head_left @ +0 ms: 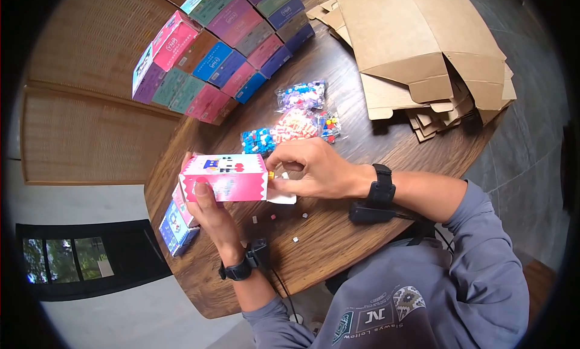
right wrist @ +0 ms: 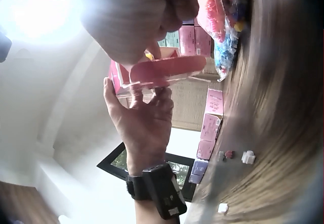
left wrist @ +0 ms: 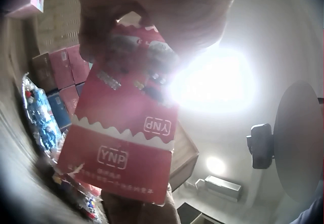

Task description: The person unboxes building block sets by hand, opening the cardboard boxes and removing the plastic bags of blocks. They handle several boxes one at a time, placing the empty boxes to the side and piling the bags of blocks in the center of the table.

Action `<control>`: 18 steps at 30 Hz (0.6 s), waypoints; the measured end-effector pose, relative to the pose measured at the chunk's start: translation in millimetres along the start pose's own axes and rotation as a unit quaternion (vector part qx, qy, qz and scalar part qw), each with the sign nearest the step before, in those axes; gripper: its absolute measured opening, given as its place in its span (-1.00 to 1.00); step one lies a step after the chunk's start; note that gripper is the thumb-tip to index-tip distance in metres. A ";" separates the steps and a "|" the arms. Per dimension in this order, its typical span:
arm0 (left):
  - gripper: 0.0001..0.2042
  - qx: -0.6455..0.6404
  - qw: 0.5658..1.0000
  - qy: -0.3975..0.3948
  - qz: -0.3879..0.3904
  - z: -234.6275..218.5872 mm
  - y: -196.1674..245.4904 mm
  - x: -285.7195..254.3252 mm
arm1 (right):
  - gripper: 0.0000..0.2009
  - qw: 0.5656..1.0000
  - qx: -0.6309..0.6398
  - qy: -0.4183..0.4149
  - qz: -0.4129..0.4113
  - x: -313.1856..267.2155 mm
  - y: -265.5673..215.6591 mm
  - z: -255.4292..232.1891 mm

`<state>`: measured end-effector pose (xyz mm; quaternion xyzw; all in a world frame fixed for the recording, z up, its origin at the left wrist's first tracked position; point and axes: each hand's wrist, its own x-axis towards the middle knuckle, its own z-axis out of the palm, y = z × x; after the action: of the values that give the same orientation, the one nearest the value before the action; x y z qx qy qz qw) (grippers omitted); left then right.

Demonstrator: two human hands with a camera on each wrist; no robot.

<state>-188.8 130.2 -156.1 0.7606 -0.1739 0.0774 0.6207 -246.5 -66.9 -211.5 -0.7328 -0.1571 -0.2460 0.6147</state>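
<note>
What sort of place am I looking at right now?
Probably an indoor packing or sorting workspace, judging by the stacked small boxes, clear bags of tiny coloured pieces and pile of flattened cardboard.

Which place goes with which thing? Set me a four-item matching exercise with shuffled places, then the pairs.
1. Opened pink YNP box
2. Brown folded cardboard
3. Clear bags of toy bricks
4. Loose toy bricks

A. Scattered below the right hand in the head view
B. Piled at the table's upper-right edge in the head view
C. Held in the left hand
D. Lying just above the right hand in the head view

Pairs: 1-C, 2-B, 3-D, 4-A
</note>
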 end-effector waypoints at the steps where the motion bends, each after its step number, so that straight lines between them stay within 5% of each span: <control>1: -0.29 -0.034 0.999 0.005 -0.012 -1.7 -4.6 -2.0 | -0.72 1.000 -0.008 0.009 -0.016 0.6 0.0 0.3; 10: -0.26 -0.142 0.981 0.110 -0.067 -4.0 -18.0 -11.5 | -0.82 0.998 -0.016 -0.006 -0.068 1.3 -7.1 -4.5; 18: -0.25 -0.247 0.958 0.133 -0.060 -22.6 -26.9 -8.6 | -0.84 0.992 -0.033 0.116 -0.045 9.1 -14.3 -21.3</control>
<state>-184.8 158.2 -178.7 0.5758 -0.0575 0.0950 0.8100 -250.1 -85.6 -192.1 -0.7109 -0.1095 -0.3622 0.5928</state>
